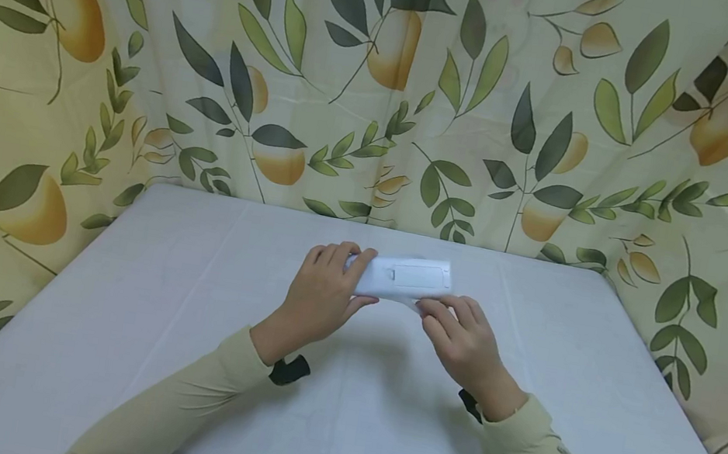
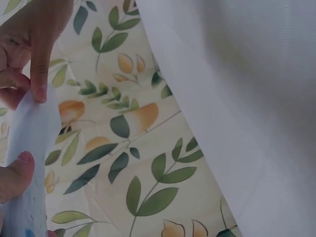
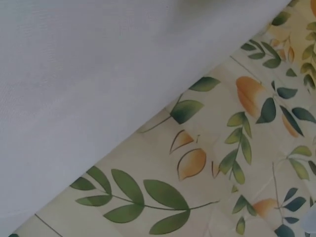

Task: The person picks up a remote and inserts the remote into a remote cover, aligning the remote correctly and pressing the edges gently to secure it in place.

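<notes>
Sleeves (image 1: 176, 395), two and pale yellow-green, reach in from the near edge, with two black wrist pieces (image 1: 291, 371), one beside each cuff. Beyond them are two bare hands. The left hand (image 1: 324, 288) grips one end of a single white remote control (image 1: 402, 284), thumb at the near edge and fingers over the far one; the right hand (image 1: 465, 342) pinches a thin whitish film (image 2: 37, 121) at the other end. The remote is held between the hands, above the far part of one white-covered table (image 1: 334, 427), and the head view shows its back, with one rectangular battery cover (image 1: 420, 277). Only the left wrist view gives the opposite side: there the left thumb (image 2: 19, 173) presses on a face with small marks and one blue patch (image 2: 29, 232), and the film runs past the casing to the right fingertips. The right wrist view takes in just table, curtain and one pale sliver (image 3: 308, 223) at the right border, too little to identify. Farthest back hangs the curtain (image 1: 378, 135), printed with orange fruit and green leaves; whether it is one piece or several cannot be told.
</notes>
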Motion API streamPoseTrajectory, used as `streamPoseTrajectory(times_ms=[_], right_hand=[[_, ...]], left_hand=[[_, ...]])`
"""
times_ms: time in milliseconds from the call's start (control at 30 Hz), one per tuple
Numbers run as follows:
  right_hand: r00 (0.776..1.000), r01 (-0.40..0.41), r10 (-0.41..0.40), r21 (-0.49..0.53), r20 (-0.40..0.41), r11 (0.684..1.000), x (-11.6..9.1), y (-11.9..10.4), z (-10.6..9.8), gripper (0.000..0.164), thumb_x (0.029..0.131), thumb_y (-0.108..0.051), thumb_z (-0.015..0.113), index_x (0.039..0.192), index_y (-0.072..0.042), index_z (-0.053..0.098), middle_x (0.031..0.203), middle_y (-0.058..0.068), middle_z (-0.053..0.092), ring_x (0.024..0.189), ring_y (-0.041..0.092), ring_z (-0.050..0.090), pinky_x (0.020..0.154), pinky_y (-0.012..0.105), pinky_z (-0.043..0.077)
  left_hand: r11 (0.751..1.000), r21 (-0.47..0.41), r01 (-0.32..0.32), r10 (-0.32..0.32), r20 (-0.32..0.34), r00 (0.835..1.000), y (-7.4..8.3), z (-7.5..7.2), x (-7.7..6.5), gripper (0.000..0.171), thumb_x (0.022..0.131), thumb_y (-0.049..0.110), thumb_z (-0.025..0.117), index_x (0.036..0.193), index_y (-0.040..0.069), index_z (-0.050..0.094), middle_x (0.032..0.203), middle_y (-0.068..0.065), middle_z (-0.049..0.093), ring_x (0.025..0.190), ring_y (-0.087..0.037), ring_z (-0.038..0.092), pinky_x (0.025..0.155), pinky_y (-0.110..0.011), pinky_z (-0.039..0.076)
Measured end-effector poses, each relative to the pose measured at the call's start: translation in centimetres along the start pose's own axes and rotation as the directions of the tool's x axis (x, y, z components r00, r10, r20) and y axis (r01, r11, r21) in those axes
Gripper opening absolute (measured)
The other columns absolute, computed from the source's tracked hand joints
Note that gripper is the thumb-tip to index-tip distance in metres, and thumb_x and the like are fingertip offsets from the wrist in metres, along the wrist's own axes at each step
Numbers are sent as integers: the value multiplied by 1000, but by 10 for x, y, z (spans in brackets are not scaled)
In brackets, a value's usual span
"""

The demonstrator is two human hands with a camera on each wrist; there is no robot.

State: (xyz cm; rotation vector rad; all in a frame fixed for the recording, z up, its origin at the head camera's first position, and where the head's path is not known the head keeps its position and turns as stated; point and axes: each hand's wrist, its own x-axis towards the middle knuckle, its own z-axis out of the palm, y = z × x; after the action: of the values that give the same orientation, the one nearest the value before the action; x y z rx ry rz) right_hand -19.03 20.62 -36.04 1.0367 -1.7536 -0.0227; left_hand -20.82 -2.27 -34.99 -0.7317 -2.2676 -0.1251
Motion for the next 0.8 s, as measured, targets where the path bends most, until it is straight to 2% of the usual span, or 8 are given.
streamPoseTrajectory(times_ms=[167,333,533,800], right_hand=[[999,13,-11,-46,54,999,-2,4,-4,32,101,-8,37,78,-1,58,84,11,66,77,26,57,61,33,49],[999,22,-21,-21,44,1000,-5,7,-5,28,98,0,37,79,0,58,84,12,62,73,27,54,60,35,47],[998,41,-38,-69,51,997,-11,15,-11,24,97,-1,36,85,-5,56,84,9,58,69,23,47,58,31,43],[999,38,-40,-50,-30,998,-18,22,-12,23,97,0,40,90,0,62,78,12,58,63,24,42,53,32,39]], left_hand=[[1000,7,-2,2,-12,1000,0,-1,0,61,78,50,70,124,11,57,110,-9,61,97,-24,60,82,-37,48],[1000,6,-6,6,-26,1000,-1,-2,1,60,78,49,71,123,11,57,110,-9,61,97,-24,60,81,-37,48],[1000,-2,-9,9,-27,1000,1,-3,1,61,78,49,71,123,12,57,109,-9,61,96,-24,60,81,-38,48],[1000,-9,-6,6,-14,1000,6,-5,1,61,78,50,70,124,12,56,109,-9,62,95,-24,61,81,-38,49]])
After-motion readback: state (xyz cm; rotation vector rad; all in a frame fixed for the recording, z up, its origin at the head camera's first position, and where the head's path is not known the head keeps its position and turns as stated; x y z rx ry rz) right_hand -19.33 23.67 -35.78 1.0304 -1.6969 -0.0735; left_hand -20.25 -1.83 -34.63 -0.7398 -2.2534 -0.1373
